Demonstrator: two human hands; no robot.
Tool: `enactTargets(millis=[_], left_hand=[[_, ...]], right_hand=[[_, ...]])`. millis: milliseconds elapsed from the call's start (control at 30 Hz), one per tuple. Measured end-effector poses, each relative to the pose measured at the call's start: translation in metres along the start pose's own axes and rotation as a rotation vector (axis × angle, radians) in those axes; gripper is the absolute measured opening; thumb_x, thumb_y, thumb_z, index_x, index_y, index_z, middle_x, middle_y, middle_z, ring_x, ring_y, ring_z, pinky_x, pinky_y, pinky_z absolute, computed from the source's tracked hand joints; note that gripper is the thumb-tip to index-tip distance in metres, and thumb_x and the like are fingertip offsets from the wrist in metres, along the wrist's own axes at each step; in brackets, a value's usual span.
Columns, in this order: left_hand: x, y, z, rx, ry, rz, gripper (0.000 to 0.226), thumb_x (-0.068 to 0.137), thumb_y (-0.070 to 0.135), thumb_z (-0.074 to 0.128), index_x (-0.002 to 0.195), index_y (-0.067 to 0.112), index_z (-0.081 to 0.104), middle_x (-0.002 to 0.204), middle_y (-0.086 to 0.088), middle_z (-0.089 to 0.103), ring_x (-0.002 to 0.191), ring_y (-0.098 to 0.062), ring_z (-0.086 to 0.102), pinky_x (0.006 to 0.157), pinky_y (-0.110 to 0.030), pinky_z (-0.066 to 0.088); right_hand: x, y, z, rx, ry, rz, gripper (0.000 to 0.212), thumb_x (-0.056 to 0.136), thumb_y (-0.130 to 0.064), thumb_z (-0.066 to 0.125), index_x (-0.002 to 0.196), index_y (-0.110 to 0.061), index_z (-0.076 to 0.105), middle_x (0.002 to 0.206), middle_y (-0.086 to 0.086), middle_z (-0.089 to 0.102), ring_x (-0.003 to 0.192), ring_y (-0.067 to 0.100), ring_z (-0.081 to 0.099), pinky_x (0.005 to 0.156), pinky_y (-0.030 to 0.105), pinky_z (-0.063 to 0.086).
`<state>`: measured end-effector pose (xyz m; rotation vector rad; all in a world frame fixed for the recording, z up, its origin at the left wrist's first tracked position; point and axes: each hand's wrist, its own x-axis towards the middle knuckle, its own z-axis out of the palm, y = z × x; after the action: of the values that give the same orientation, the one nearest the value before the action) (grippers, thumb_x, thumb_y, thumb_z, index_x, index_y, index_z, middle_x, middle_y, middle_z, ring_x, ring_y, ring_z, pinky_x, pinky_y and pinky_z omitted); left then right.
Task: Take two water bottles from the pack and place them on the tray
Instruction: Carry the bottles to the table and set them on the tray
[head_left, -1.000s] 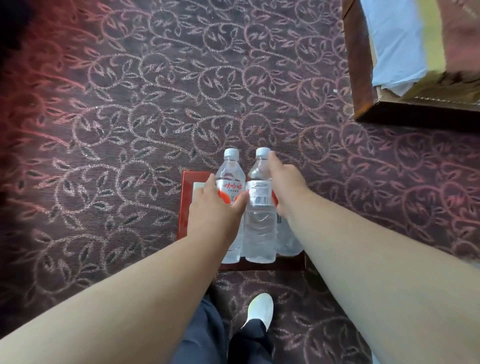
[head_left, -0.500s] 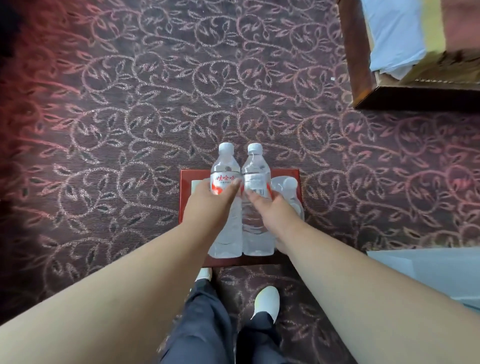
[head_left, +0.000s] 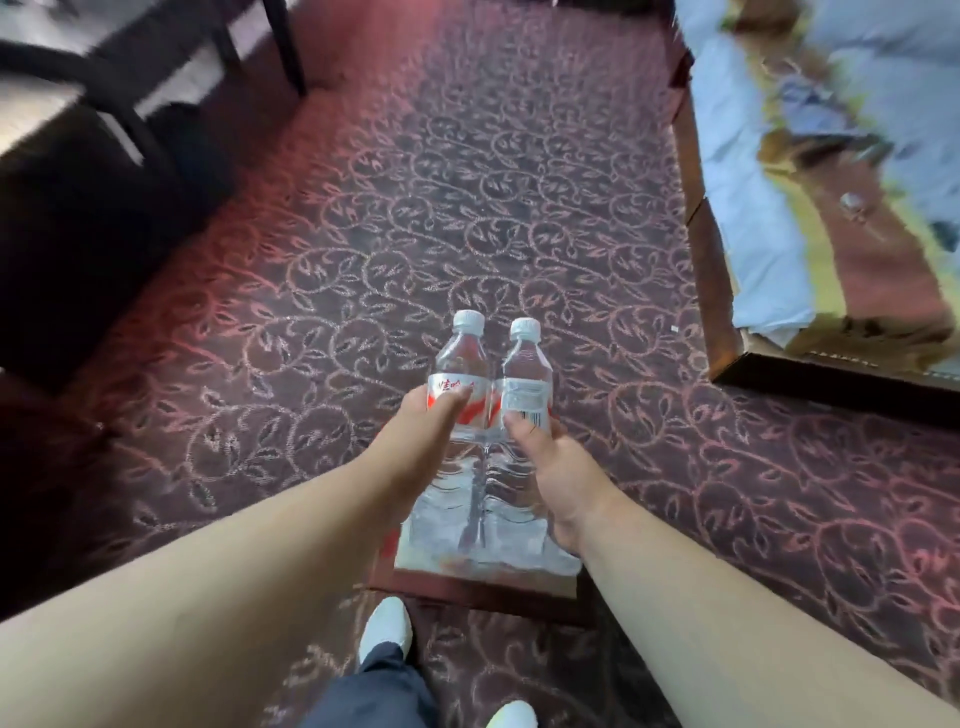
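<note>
Two clear water bottles with white caps stand side by side in front of me. My left hand grips the left bottle, whose label is red and white. My right hand grips the right bottle at its white barcode label. Both bottles are upright and touch each other. Below them on the carpet lies the red-brown box with the blurred pack of bottles in it; the held bottles hide most of it. No tray is recognisable in view.
A patterned dark red carpet covers the floor. A dark chair and table legs stand at the far left. A bed with a wooden frame and pale sheets fills the right. My white shoes are near the box.
The view has tilted up and shifted, so the chair and more of the bed now show. Both hands have lifted the two bottles up from the box.
</note>
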<state>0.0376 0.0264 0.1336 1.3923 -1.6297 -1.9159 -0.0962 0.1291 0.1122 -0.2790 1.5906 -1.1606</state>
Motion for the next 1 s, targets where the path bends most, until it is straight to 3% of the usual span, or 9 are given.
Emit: enactTargets(millis=[100, 200, 233, 333, 433, 600, 767, 933, 1000], left_hand=[[-0.057, 0.038, -0.033, -0.017, 0.130, 0.079, 0.048, 0.105, 0.052, 0.039, 0.120, 0.020, 0.072, 0.112, -0.003, 0.077, 0.100, -0.021, 0.072, 0.087, -0.041, 0.056], [-0.123, 0.069, -0.073, -0.132, 0.287, 0.178, 0.041, 0.108, 0.043, 0.041, 0.098, 0.030, 0.078, 0.097, 0.007, 0.077, 0.083, 0.004, 0.072, 0.070, -0.026, 0.055], [-0.142, 0.076, -0.088, -0.175, 0.341, 0.199, 0.039, 0.108, 0.042, 0.043, 0.092, 0.032, 0.077, 0.095, 0.008, 0.077, 0.085, 0.005, 0.073, 0.075, -0.028, 0.057], [-0.201, 0.086, -0.130, -0.308, 0.453, 0.273, 0.037, 0.108, 0.038, 0.045, 0.115, 0.019, 0.076, 0.111, -0.012, 0.080, 0.105, -0.031, 0.075, 0.097, -0.056, 0.055], [-0.255, 0.076, -0.176, -0.403, 0.561, 0.335, 0.042, 0.109, 0.037, 0.045, 0.127, 0.007, 0.069, 0.119, -0.024, 0.075, 0.109, -0.044, 0.072, 0.099, -0.064, 0.052], [-0.338, 0.020, -0.253, -0.476, 0.726, 0.319, 0.046, 0.107, 0.043, 0.045, 0.133, 0.008, 0.062, 0.117, -0.020, 0.076, 0.107, -0.039, 0.074, 0.100, -0.060, 0.052], [-0.425, -0.056, -0.342, -0.558, 0.883, 0.289, 0.043, 0.103, 0.051, 0.048, 0.128, 0.018, 0.060, 0.102, -0.007, 0.082, 0.092, -0.025, 0.080, 0.078, -0.041, 0.061], [-0.519, -0.126, -0.442, -0.644, 0.992, 0.213, 0.042, 0.106, 0.043, 0.049, 0.135, 0.013, 0.057, 0.119, -0.022, 0.075, 0.111, -0.044, 0.071, 0.101, -0.064, 0.050], [-0.552, -0.150, -0.475, -0.671, 0.995, 0.212, 0.043, 0.108, 0.039, 0.049, 0.141, 0.011, 0.052, 0.128, -0.026, 0.069, 0.118, -0.047, 0.066, 0.104, -0.066, 0.047]], right_hand=[[-0.042, -0.045, 0.032, -0.020, -0.129, -0.143, 0.055, 0.080, -0.051, 0.075, 0.123, -0.020, 0.063, 0.100, 0.003, 0.082, 0.089, 0.022, 0.079, 0.077, 0.043, 0.063], [-0.084, -0.085, 0.081, -0.067, -0.308, -0.222, 0.079, 0.067, -0.055, 0.081, 0.132, -0.017, 0.057, 0.109, 0.014, 0.078, 0.093, 0.032, 0.078, 0.081, 0.052, 0.061], [-0.096, -0.096, 0.099, -0.063, -0.371, -0.235, 0.078, 0.068, -0.053, 0.082, 0.132, -0.016, 0.058, 0.109, 0.015, 0.078, 0.093, 0.033, 0.077, 0.077, 0.050, 0.062], [-0.131, -0.116, 0.153, -0.113, -0.606, -0.252, 0.067, 0.077, -0.050, 0.082, 0.130, -0.016, 0.062, 0.118, 0.020, 0.075, 0.104, 0.040, 0.073, 0.085, 0.056, 0.058], [-0.166, -0.116, 0.212, -0.167, -0.746, -0.250, 0.065, 0.080, -0.049, 0.080, 0.131, -0.015, 0.062, 0.123, 0.021, 0.073, 0.111, 0.043, 0.070, 0.097, 0.065, 0.051], [-0.228, -0.082, 0.314, -0.308, -0.939, -0.254, 0.046, 0.083, -0.045, 0.077, 0.119, -0.015, 0.072, 0.117, 0.019, 0.076, 0.106, 0.040, 0.073, 0.091, 0.058, 0.057], [-0.282, -0.016, 0.431, -0.408, -1.064, -0.233, 0.048, 0.083, -0.048, 0.074, 0.122, -0.021, 0.069, 0.113, 0.011, 0.078, 0.102, 0.031, 0.076, 0.083, 0.048, 0.061], [-0.334, 0.057, 0.561, -0.470, -1.143, -0.179, 0.068, 0.074, -0.053, 0.076, 0.131, -0.019, 0.062, 0.123, 0.013, 0.074, 0.119, 0.038, 0.065, 0.106, 0.064, 0.043], [-0.350, 0.081, 0.606, -0.478, -1.181, -0.100, 0.072, 0.071, -0.048, 0.081, 0.132, -0.018, 0.059, 0.121, 0.014, 0.074, 0.116, 0.039, 0.067, 0.102, 0.065, 0.046]])
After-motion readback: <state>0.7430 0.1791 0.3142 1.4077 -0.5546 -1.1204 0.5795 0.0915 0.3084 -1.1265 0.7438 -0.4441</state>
